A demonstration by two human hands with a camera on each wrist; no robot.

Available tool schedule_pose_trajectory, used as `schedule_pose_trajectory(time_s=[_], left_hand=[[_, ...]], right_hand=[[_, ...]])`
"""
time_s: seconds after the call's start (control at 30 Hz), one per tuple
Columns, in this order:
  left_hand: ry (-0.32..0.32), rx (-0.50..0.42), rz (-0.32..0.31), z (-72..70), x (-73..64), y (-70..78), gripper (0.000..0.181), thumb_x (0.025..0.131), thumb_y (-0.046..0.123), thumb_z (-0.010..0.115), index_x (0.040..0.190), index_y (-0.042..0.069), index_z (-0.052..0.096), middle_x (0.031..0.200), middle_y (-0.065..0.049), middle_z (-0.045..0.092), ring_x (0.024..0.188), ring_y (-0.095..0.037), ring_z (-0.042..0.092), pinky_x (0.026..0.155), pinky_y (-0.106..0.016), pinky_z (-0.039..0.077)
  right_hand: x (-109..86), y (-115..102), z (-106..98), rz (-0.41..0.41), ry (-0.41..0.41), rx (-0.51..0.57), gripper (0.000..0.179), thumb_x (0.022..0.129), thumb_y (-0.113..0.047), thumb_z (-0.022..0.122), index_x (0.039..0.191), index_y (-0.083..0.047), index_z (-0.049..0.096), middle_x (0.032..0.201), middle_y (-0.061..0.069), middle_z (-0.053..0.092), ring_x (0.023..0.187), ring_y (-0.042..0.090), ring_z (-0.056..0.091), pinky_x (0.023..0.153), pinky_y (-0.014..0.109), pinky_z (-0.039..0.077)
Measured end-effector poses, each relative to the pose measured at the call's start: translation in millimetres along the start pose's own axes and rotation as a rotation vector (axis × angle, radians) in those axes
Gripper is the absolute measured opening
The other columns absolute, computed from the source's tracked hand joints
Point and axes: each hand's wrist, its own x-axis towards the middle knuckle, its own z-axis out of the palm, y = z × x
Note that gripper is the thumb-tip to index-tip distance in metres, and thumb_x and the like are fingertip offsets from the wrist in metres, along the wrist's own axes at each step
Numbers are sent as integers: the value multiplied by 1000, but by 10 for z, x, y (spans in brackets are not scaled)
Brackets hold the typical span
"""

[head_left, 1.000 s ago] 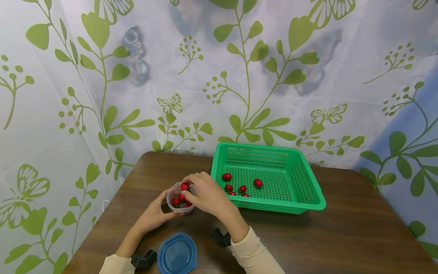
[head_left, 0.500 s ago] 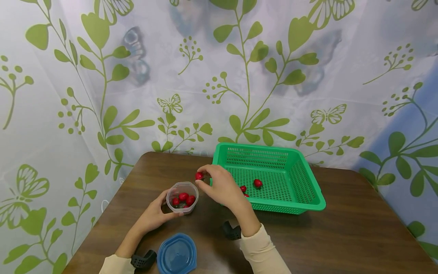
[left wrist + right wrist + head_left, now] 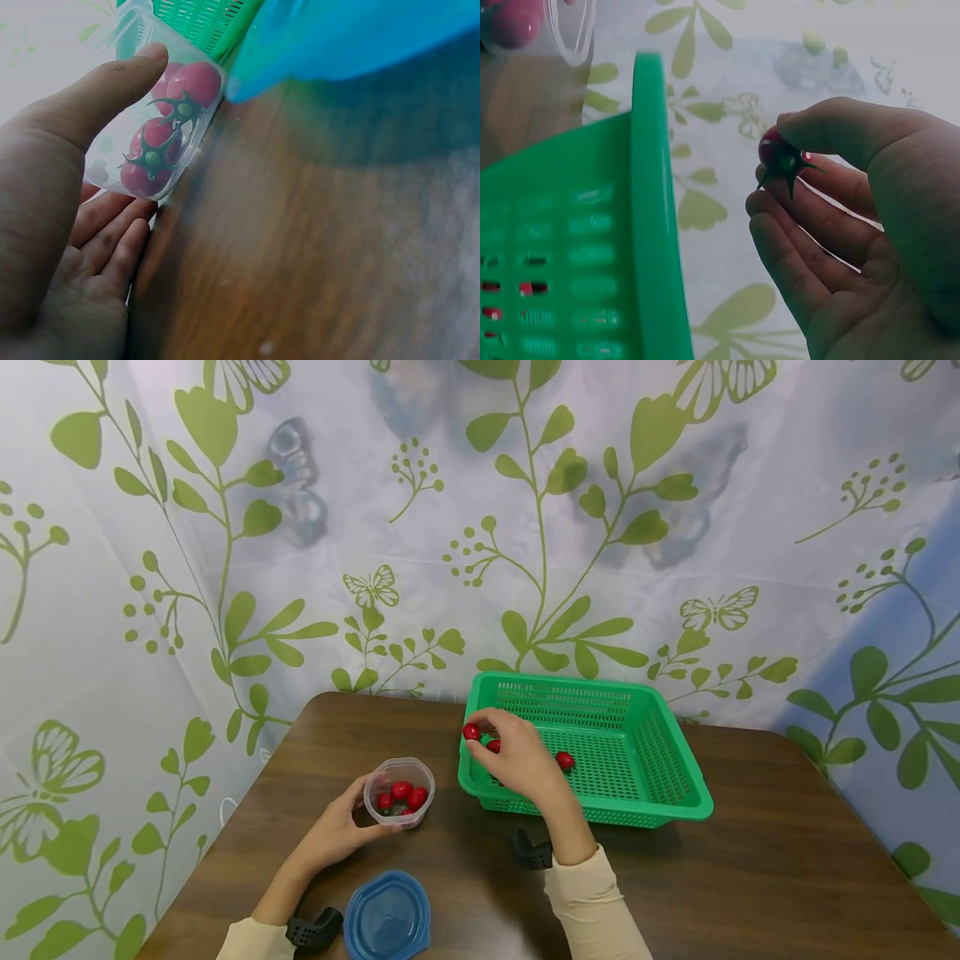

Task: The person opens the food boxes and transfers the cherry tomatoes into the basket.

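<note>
Right hand (image 3: 517,756) is pinching one cherry tomato (image 3: 471,732) between thumb and fingers, apart from the rim at the left side of the green basket (image 3: 671,777); whether it is hanging over the rim or just outside, can't tell. Left hand (image 3: 341,829) is gripping the clear cup (image 3: 401,768), thumb on one side, fingers on the other, with tomatoes (image 3: 402,790) lying inside. More tomatoes (image 3: 565,761) are lying in the basket, partly hidden; blue lid (image 3: 386,917) is resting on the desk (image 3: 750,860). Handling, judging by looks: tomato should be light, firm, glossy and round, so likely slipping under a loose pinch and splitting under a hard one; best hold is fingertips on opposite sides of the round body, not the leafy green top, which is looking flimsy. Cup is looking thin and light, probably flexing if squeezed; wall below the rim is offering the safest hold.
</note>
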Motion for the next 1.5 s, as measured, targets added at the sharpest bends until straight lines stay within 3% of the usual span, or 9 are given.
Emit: schedule_pose_trajectory(time_s=[0.23,0.6,1.07,1.5], left_hand=[[-7,-14,6,6,2,-22,90,82,41,88,154,16,42,148,-10,58,137,-36,55,116,-64,36],[2,-5,4,-1,15,-13,90,80,41,89,154,18,42,148,-9,59,136,-35,56,116,-64,36],[-2,5,-18,0,3,1,93,80,43,89,156,18,39,149,-11,57,137,-37,55,116,-65,35],[-1,-8,-10,6,14,-22,94,80,42,89,156,18,39,148,-10,58,138,-36,55,117,-65,33]], right_hand=[[-25,168,-110,67,9,18,28,99,-17,70,126,-11,67,117,3,70,113,27,67,101,47,55],[-52,406,-284,92,84,-8,32,100,-18,69,130,-7,65,122,11,71,116,30,66,102,47,54],[-64,421,-295,124,53,-14,34,101,-23,68,131,-8,65,128,11,69,119,30,65,105,48,53],[-24,286,-134,105,6,-20,34,99,-21,71,131,-9,66,129,10,69,119,31,66,101,49,54]])
